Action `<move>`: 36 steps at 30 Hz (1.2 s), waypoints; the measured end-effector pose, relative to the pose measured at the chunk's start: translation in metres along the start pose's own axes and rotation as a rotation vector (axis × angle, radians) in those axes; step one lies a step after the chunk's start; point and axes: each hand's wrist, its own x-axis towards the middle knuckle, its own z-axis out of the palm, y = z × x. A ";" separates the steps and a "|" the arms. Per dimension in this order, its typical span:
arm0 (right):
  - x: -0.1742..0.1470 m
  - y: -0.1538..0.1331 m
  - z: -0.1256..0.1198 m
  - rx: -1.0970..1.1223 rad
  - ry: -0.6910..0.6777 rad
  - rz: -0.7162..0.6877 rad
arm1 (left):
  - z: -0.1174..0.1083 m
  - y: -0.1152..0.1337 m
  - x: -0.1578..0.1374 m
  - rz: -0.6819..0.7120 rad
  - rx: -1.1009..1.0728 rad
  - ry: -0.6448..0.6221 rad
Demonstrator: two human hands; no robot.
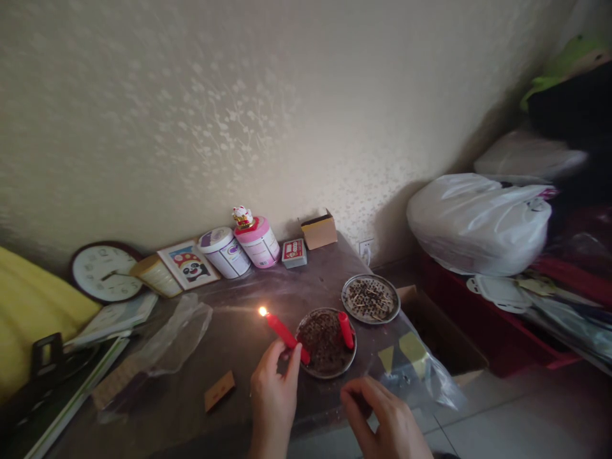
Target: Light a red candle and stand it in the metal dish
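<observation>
My left hand [273, 398] grips a lit red candle [285, 334] by its lower end, tilted up to the left with the flame at its tip. The candle's base is at the left rim of a round metal dish [308, 368] filled with dark ash. A second, unlit red candle [345, 329] stands in that dish at its right side. My right hand [386, 417] hovers near the table's front edge, fingers curled; whether it holds anything is not visible. A second metal dish [347, 303] with ash and burnt sticks lies behind to the right.
Along the wall stand two tubs [224, 252], a pink jar with a cat figure [255, 239], a small box [294, 252], a cardboard box [319, 230], a panda picture [189, 264] and a clock [105, 271]. Plastic wrap [174, 335] lies left. A white bag [478, 223] sits right.
</observation>
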 end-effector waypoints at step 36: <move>0.005 0.024 0.025 -0.495 -0.229 -0.004 | 0.002 0.000 -0.002 0.022 -0.009 -0.040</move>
